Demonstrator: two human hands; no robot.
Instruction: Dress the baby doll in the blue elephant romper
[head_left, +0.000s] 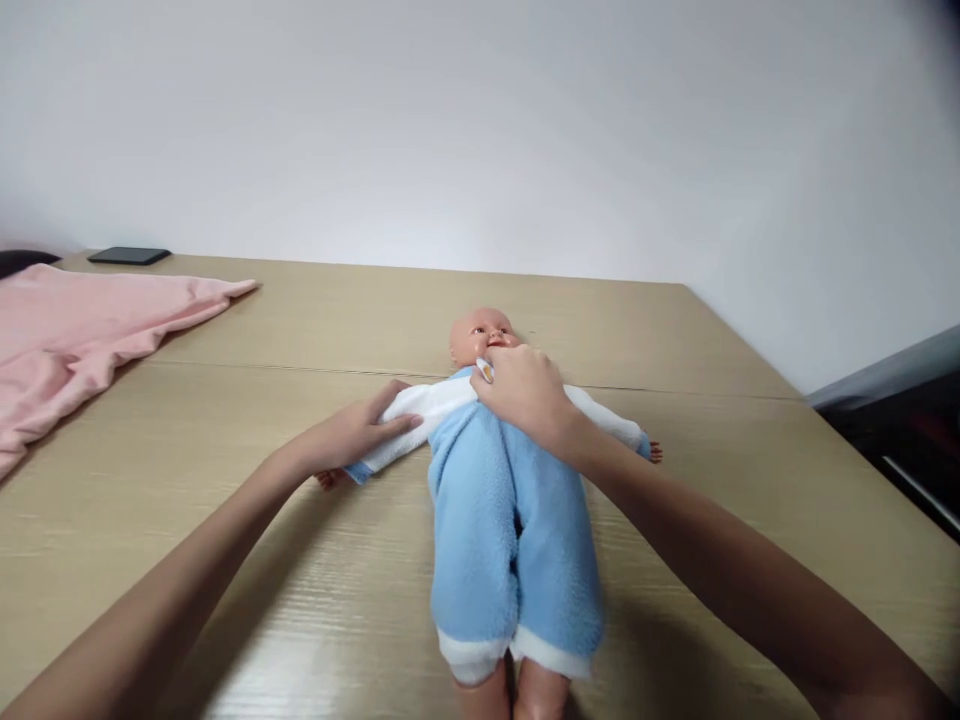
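Note:
A baby doll [484,330] lies on its back with its head toward the far side and its arms spread. It wears a fluffy blue and white outfit [476,540] with short legs. My left hand [360,430] rests around the white sleeve on the left, thumb and fingers apart on either side of it. Just below the doll's chin, my right hand [525,390] is closed on a small white thermometer-like stick [485,370] with an orange mark. Its other end is hidden by my fingers.
The doll lies on a wooden table [337,330] against a pale wall. A pink cloth [90,330] spreads over the left side, with a dark phone [129,256] behind it. Something black [892,440] stands beyond the table's right edge.

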